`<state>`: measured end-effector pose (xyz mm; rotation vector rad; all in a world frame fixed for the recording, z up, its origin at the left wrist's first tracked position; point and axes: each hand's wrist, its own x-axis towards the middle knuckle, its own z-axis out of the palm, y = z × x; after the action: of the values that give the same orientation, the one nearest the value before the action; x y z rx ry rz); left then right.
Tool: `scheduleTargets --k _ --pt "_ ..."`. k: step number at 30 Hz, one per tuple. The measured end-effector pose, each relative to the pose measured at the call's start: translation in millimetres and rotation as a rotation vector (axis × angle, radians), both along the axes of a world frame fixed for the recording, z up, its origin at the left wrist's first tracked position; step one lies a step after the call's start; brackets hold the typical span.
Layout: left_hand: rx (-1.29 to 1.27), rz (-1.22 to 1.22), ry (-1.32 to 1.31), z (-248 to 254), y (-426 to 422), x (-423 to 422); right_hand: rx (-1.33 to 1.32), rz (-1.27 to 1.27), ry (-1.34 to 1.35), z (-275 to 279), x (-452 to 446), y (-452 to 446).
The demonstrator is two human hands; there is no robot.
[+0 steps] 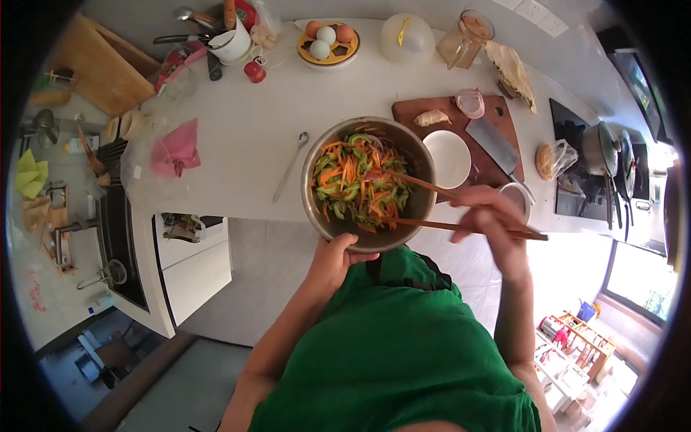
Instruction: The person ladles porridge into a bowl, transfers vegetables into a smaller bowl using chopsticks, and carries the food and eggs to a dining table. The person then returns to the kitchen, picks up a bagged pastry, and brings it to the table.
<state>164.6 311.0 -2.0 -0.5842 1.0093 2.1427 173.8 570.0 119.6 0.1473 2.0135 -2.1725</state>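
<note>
A steel mixing bowl [314,216] sits at the counter's front edge, tilted slightly toward me. In it lies a mix of orange shreds, green slices and some purplish strips [353,173]. My left hand [338,255] grips the bowl's near rim, thumb on the edge and fingers underneath. A pair of wooden chopsticks [432,186] is held in my right hand [493,223], which is a little blurred. The chopstick tips are spread apart and reach into the vegetables. Just right of the bowl stands a white bowl [448,160].
The brown cutting board [489,111] carries a cleaver [495,147] and a pale root-like piece [432,118]. A spoon [290,167] and a pink cloth [176,149] lie to the left. Eggs sit on a yellow-rimmed dish [327,57] behind. Pots [599,151] stand on the stove at right.
</note>
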Motion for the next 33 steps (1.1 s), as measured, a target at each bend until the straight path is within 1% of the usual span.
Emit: scheduleTargets --k 2,3,4,6,7,9,10,12,13,17,19,20,22,23,24,26,27,30,33 --pt "-0.017 -0.018 -0.001 0.6 3.3 -3.5 0.197 0.094 0.056 -17.8 -0.3 -18.4" --pt "-0.034 -0.013 0.013 -0.3 4.7 -3.6 0.217 0.154 0.063 -17.3 -4.4 -29.6" --pt "-0.053 -0.009 0.022 -0.1 5.5 -2.2 0.307 0.183 0.183 -22.1 -8.2 -37.9" --pt "-0.052 -0.019 0.036 1.8 7.6 -2.8 0.499 0.196 0.38 -34.9 -16.6 -48.0" --pt "-0.042 -0.018 0.05 2.9 9.3 -3.1 0.496 0.181 0.377 -43.2 -18.3 -45.6" --pt "-0.052 -0.015 0.051 7.4 13.6 -3.3 0.616 0.09 0.421 -56.2 -21.0 -40.9" --pt "-0.054 0.006 0.048 9.1 15.0 -2.8 0.612 0.08 0.418 -56.8 -20.5 -37.8" --pt "-0.064 0.005 0.051 7.9 17.6 -3.8 0.592 -0.036 0.361 -56.9 -16.0 -30.5" --pt "-0.068 0.011 0.054 7.6 19.2 -3.7 0.59 -0.052 0.31 -52.0 -11.2 -28.3" --pt "-0.112 0.017 0.065 10.0 24.6 -7.5 0.544 -0.092 0.261 -31.5 1.7 -19.2" --pt "-0.124 0.041 0.091 10.1 27.6 -8.5 0.413 -0.073 0.194 -23.7 7.7 -16.3" --pt "-0.122 0.031 0.098 8.5 29.9 -10.0 0.415 -0.085 0.198 -24.0 7.9 -16.0" --pt "-0.127 0.035 0.125 6.4 28.6 -11.5 0.453 -0.007 0.315 -28.6 5.3 -24.6" --pt "-0.131 0.025 0.127 7.2 28.8 -12.0 0.45 0.015 0.305 -34.2 4.3 -29.6" --pt "-0.126 0.014 0.139 7.8 30.2 -12.7 0.449 0.004 0.304 -40.4 2.1 -33.8" --pt "-0.123 -0.008 0.154 8.3 32.5 -13.9 0.572 0.002 0.35 -51.0 -5.3 -40.9" --pt "-0.157 -0.007 0.167 8.0 34.2 -13.9 0.583 -0.033 0.39 -52.8 -9.3 -41.8" --pt "-0.224 -0.004 0.181 11.0 38.7 -15.1 0.615 -0.075 0.345 -57.6 -16.0 -36.6" --pt "-0.275 0.022 0.21 13.3 44.0 -18.8 0.628 -0.116 0.363 -64.4 -21.7 -32.4"
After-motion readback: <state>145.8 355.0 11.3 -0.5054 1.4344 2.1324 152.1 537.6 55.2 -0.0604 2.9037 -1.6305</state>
